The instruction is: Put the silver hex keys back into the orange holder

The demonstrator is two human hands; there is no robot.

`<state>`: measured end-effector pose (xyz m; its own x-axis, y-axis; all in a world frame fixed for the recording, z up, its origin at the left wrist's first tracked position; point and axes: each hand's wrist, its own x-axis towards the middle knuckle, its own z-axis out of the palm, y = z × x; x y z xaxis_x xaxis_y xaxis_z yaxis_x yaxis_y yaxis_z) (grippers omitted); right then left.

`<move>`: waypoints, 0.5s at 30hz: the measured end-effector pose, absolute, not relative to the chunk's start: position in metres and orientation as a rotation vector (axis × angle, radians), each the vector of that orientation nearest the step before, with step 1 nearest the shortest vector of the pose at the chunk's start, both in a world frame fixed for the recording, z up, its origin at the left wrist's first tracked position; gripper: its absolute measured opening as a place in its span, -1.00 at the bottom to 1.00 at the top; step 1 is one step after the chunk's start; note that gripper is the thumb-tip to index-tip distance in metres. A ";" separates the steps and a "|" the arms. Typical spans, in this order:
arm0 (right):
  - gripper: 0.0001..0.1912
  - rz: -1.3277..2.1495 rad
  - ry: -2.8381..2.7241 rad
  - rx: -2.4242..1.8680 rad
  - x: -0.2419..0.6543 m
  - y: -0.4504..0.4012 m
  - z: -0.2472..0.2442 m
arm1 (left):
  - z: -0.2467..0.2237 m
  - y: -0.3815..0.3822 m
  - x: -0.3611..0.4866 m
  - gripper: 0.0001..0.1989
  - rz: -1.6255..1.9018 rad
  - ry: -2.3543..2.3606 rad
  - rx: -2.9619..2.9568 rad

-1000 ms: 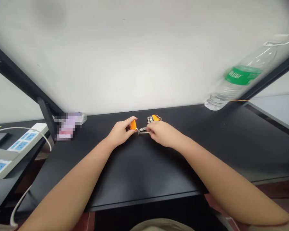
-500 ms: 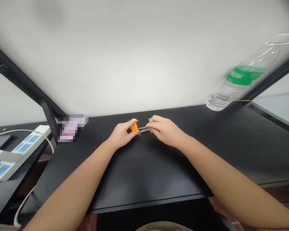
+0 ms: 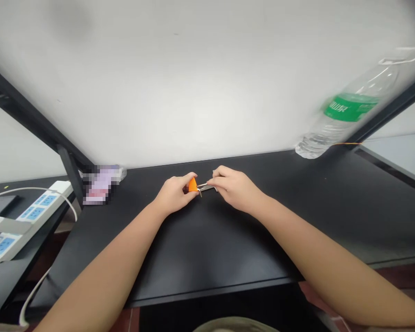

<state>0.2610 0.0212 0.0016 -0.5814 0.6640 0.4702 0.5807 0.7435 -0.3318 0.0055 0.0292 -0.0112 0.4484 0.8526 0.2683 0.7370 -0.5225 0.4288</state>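
Note:
Near the middle of the black table, my left hand (image 3: 175,194) is closed on an orange holder (image 3: 192,185), with thumb and fingers on its two sides. Thin metal rods (image 3: 206,186) stick out of the holder toward the right, and a short one points down beside it. My right hand (image 3: 235,188) is closed on the right part of these rods, its fingertips pinching one of them. Its fingers hide the rods' far ends in part.
A large clear bottle with a green label (image 3: 344,108) stands at the back right. A blurred-out package (image 3: 102,184) lies at the back left. Further left are a white power strip (image 3: 38,212), a white cable (image 3: 38,286) and a black frame post (image 3: 71,173).
Both hands keep almost the same place and hold. The rods between them look slightly more spread, and my right fingertips have shifted a little to the left.

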 end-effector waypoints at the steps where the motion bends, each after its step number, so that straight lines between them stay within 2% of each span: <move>1: -0.66 0.154 -2.375 -0.950 0.261 0.021 0.001 | -0.011 0.029 0.005 -0.59 0.669 1.374 2.451; 15: -0.69 0.175 -2.390 -0.869 0.257 0.022 -0.009 | -0.008 0.024 0.009 -0.63 0.680 1.346 2.451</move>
